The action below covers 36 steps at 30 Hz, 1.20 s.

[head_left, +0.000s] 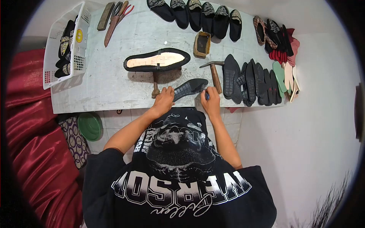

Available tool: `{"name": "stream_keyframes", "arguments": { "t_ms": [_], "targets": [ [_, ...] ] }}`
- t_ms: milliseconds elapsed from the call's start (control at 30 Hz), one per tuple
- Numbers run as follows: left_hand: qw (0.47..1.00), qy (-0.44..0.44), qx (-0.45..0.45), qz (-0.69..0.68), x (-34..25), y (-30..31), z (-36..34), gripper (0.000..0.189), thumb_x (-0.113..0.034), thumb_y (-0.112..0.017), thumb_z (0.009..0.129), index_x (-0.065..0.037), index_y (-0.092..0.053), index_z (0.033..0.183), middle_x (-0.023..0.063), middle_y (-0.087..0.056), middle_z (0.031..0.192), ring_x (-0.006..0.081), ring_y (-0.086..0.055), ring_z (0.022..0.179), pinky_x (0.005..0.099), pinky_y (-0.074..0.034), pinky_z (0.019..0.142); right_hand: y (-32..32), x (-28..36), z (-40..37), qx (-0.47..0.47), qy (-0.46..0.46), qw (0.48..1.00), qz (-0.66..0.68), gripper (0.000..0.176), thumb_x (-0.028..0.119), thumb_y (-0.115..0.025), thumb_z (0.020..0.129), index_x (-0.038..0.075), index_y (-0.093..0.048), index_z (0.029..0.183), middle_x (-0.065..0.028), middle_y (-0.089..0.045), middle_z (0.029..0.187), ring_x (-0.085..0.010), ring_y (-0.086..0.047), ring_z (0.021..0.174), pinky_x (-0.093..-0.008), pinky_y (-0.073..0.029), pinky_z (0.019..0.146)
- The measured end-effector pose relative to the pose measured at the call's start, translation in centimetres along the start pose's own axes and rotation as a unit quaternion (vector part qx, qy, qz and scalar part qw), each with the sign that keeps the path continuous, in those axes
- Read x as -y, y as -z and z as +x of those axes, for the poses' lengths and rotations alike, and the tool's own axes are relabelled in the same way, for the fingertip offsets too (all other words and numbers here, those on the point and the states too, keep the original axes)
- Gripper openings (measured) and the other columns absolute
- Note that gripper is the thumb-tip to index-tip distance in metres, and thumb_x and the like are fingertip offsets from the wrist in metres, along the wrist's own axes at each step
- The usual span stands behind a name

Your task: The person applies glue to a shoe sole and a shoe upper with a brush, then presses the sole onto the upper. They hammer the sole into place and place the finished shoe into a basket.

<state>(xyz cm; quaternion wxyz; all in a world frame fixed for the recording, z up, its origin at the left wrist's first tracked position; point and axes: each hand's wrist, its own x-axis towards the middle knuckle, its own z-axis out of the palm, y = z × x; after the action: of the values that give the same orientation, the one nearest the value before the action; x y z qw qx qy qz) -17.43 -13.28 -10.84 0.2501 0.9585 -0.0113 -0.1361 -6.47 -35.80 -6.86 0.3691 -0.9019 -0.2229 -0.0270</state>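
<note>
A black shoe sole (189, 88), tread side up, lies slanted near the table's front edge. My left hand (164, 99) is closed on its heel end. Close to the toe end, my right hand (211, 100) is closed around a small blue object (207, 95), mostly hidden by the fingers; its kind does not show. Behind the sole stands a black shoe upper (182, 60) with a pale insole, bottom up. Under it is a wooden-handled tool (155, 85). A hammer (215, 76) lies just beyond my right hand.
Several black soles (249, 83) line up at the right, beside green and pale insoles (279, 78). A small tray (202, 43) holds something dark. Finished black shoes (208, 19) stand at the back. At left are a white basket (78, 45) of shoes, a whetstone-like block (105, 16) and red-handled pliers (123, 11).
</note>
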Motion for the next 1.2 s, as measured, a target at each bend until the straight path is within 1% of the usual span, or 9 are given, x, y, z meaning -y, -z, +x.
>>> {"name": "stream_keyframes", "arguments": {
  "t_ms": [167,233,567,767,833,900,1033,1100,1200],
  "targets": [
    [1.000,0.010,0.016,0.012,-0.3,-0.6,0.4,0.069,-0.019,-0.084,0.081,0.013,-0.053,0.134,0.0193,-0.051,0.126,0.0372,-0.054,0.117,0.0444,-0.062,0.082,-0.1,1.2,-0.4,0.028,-0.040,0.998,0.046,0.017,0.006,-0.068,0.089,-0.003,-0.057,0.081,-0.0206,-0.061,0.078,-0.0363,-0.062,0.070,-0.0417,-0.047,0.063],
    [1.000,0.011,0.020,0.017,-0.4,-0.5,0.7,0.068,-0.018,-0.084,0.080,0.014,-0.054,0.132,0.0193,-0.051,0.126,0.0374,-0.054,0.117,0.0444,-0.063,0.080,1.7,0.6,1.6,0.082,-0.194,0.972,0.107,0.017,0.006,-0.067,0.089,-0.005,-0.056,0.081,-0.0189,-0.058,0.076,-0.0384,-0.057,0.069,-0.0425,-0.046,0.066],
    [0.999,0.009,0.021,0.028,-0.4,-0.8,0.7,0.065,-0.016,-0.086,0.078,0.015,-0.056,0.126,0.0194,-0.052,0.123,0.0379,-0.057,0.114,0.0448,-0.063,0.076,1.8,-2.3,3.9,-0.005,0.007,1.000,-0.024,0.012,0.006,-0.068,0.090,-0.001,-0.059,0.088,-0.0188,-0.056,0.085,-0.0398,-0.059,0.075,-0.0471,-0.046,0.067],
    [1.000,0.006,0.009,0.017,-0.3,-0.6,0.5,0.066,-0.016,-0.087,0.077,0.015,-0.056,0.126,0.0193,-0.052,0.122,0.0381,-0.057,0.112,0.0457,-0.063,0.074,0.7,-1.5,0.5,0.014,0.011,1.000,0.009,0.012,0.006,-0.068,0.090,-0.001,-0.059,0.087,-0.0171,-0.057,0.085,-0.0378,-0.060,0.077,-0.0450,-0.048,0.067],
    [1.000,0.001,0.005,0.017,0.1,-1.1,0.3,0.066,-0.016,-0.087,0.077,0.015,-0.056,0.127,0.0194,-0.052,0.123,0.0381,-0.057,0.112,0.0457,-0.063,0.074,0.8,-1.0,0.2,0.027,-0.126,0.989,0.069,0.017,0.009,-0.073,0.088,-0.001,-0.060,0.085,-0.0165,-0.062,0.085,-0.0342,-0.063,0.078,-0.0424,-0.049,0.067],
    [1.000,-0.013,-0.002,0.017,0.1,-1.0,0.7,0.067,-0.016,-0.087,0.077,0.015,-0.055,0.127,0.0194,-0.052,0.123,0.0381,-0.057,0.112,0.0458,-0.063,0.074,0.3,-0.8,0.2,0.029,-0.144,0.986,0.085,0.020,0.012,-0.076,0.086,-0.002,-0.061,0.084,-0.0158,-0.064,0.083,-0.0318,-0.063,0.076,-0.0399,-0.048,0.068],
    [1.000,-0.001,0.019,0.015,-0.1,-0.5,0.5,0.067,-0.016,-0.087,0.077,0.014,-0.055,0.128,0.0194,-0.052,0.124,0.0380,-0.057,0.113,0.0457,-0.063,0.074,-0.8,-1.8,0.0,0.111,-0.055,0.988,0.097,0.023,0.015,-0.081,0.083,-0.001,-0.064,0.087,-0.0147,-0.064,0.081,-0.0268,-0.063,0.073,-0.0385,-0.049,0.070],
    [1.000,0.002,0.017,0.011,-0.1,-0.6,0.5,0.067,-0.016,-0.087,0.077,0.014,-0.055,0.128,0.0193,-0.052,0.124,0.0380,-0.057,0.113,0.0458,-0.063,0.074,-1.3,-2.4,0.0,0.126,-0.089,0.982,0.111,0.023,0.014,-0.083,0.084,-0.001,-0.067,0.090,-0.0104,-0.066,0.080,-0.0198,-0.062,0.071,-0.0322,-0.049,0.067],
    [1.000,0.010,0.012,0.017,0.1,-1.1,0.3,0.068,-0.016,-0.086,0.077,0.014,-0.054,0.128,0.0195,-0.052,0.124,0.0379,-0.057,0.113,0.0453,-0.063,0.075,-0.3,-3.1,1.9,0.203,-0.157,0.961,0.101,0.022,0.015,-0.082,0.082,-0.002,-0.069,0.088,-0.0150,-0.070,0.079,-0.0246,-0.068,0.072,-0.0357,-0.051,0.067]
  ]
}}
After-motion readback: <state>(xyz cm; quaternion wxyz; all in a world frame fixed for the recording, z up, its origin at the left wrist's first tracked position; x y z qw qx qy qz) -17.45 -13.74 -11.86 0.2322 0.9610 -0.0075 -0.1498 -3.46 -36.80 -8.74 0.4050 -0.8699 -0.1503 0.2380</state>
